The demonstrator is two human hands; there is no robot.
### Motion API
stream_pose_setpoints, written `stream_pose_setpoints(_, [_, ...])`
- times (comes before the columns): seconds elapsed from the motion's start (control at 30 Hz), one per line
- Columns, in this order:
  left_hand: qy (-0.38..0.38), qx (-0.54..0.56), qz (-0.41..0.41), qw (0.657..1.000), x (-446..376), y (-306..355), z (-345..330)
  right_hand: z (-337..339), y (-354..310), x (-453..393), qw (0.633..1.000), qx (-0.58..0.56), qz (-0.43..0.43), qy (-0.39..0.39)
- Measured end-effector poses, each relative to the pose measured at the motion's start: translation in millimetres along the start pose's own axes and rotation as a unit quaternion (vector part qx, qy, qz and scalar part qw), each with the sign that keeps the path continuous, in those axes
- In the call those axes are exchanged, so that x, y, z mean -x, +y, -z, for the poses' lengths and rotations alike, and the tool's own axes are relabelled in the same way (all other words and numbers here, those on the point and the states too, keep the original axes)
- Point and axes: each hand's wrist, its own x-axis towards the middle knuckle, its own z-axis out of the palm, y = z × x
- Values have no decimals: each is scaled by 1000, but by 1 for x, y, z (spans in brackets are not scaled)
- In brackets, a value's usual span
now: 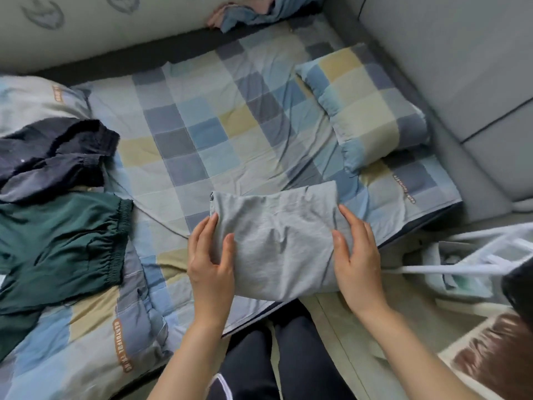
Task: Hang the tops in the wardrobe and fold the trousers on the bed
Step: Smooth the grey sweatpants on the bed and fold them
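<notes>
A folded light grey garment (277,238) lies at the near edge of the checked bed (202,140). My left hand (210,261) grips its left end, thumb on top of the cloth and fingers along the side. My right hand (357,255) rests flat against its right end with straight fingers. Dark green trousers (57,246) with an elastic waistband lie spread at the left. Dark navy trousers (54,157) lie crumpled behind them.
A checked pillow (366,111) sits at the bed's right end against a grey padded headboard (447,67). Pink and blue clothes (259,13) are heaped at the far side. A white laundry basket (476,264) stands on the floor at the right.
</notes>
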Motion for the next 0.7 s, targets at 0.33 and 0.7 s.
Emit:
stream_pose_setpoints(0.33, [-232,-57,-108,965,36,32,6,38,2,117,980,-10,-89,178])
stream_pose_setpoints(0.7, [-418,-74,-212,880,187,91,-93,148,69,285,899,43,-204,385])
